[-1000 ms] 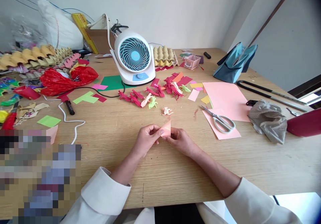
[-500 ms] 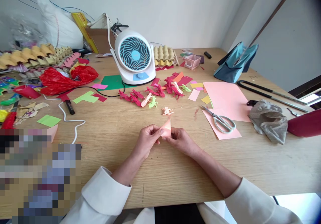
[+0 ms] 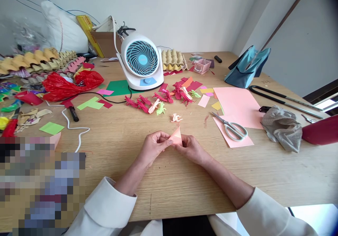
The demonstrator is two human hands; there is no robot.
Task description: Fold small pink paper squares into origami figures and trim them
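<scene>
Pinching a folded pink paper [image 3: 176,137] between our two hands, we hold it just above the near part of the wooden table [image 3: 118,123], its sharp corner pointing up and away from us. Our left hand [image 3: 155,146] grips the left side narrowly, the thumb lying along the front. Our right hand [image 3: 194,150] pinches the lower right side, its thumb at the bottom edge; some of its fingers curl behind the paper, and we cannot tell exactly how they press there.

Just beyond the paper we see a small pale-pink folded figure [image 3: 175,117] on the tabletop, apart from our fingers. Farther back lie a green folded figure [image 3: 161,108] and a cluster of red folded figures [image 3: 142,104], in front of a white fan [image 3: 142,60] with blue blades.

To our right, scissors [image 3: 234,129] rest on a smaller pink sheet [image 3: 243,143], their blades pointing away to the left. A large pink sheet [image 3: 237,104] lies behind them, and a crumpled grey cloth [image 3: 283,128] sits farther right. To our left we have a black marker [image 3: 74,113] beside a white cord [image 3: 68,123].
</scene>
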